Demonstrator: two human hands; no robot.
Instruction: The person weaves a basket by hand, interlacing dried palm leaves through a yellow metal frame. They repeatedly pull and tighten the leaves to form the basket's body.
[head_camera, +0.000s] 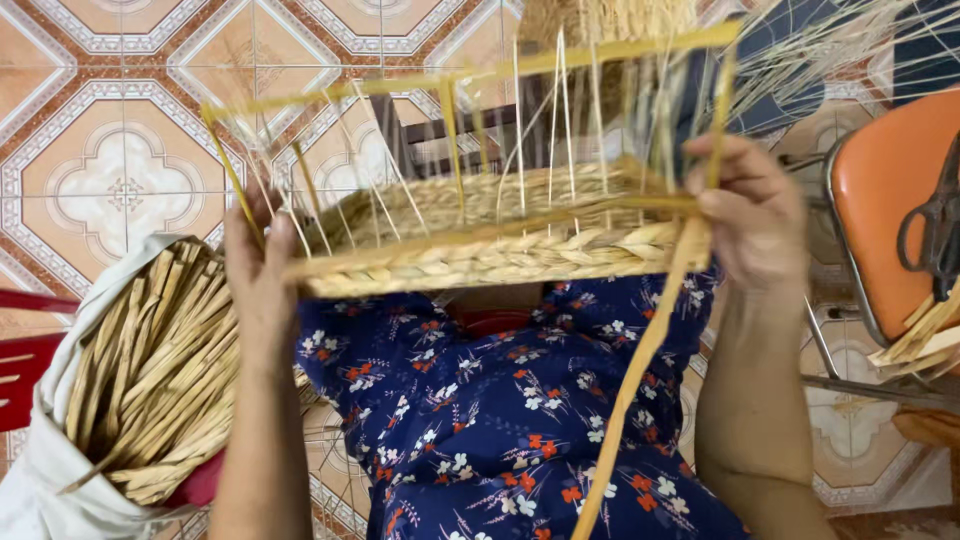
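Left hand: left hand (258, 265) is gripping the left end of the half-woven basket (480, 240), fingers curling closed around the plaited rim and one yellow frame rod — only the back of the hand is showing, so the exact finger placement is hard to tell.
Right hand: right hand (752, 215) is closing on the basket's right corner, thumb and fingers pinching the rim together with a long flat straw strand (640, 360) that is hanging down across the lap.
Basket: it is being held up between both hands, above the knees, tilting so that its inside is facing the camera; thin upright stakes are rising from the woven band to a yellow rectangular frame (470, 75) at the top.
Lap: blue floral dress (500, 420) is showing directly beneath the basket.
Near container: white cloth sack (50, 440) is lying open at the person's left side, holding a thick bundle of straw strips (160, 370) — the strips are lying roughly parallel and poking out of its mouth.
Chair: orange chair (880, 200) is standing at the person's right, carrying dark scissors (935, 225) and a few loose straw pieces at its front edge.
Floor: patterned tile floor (110, 130) is spreading out behind the basket.
Far: loose straw (610, 18) is piling up at the top edge, beyond the frame.
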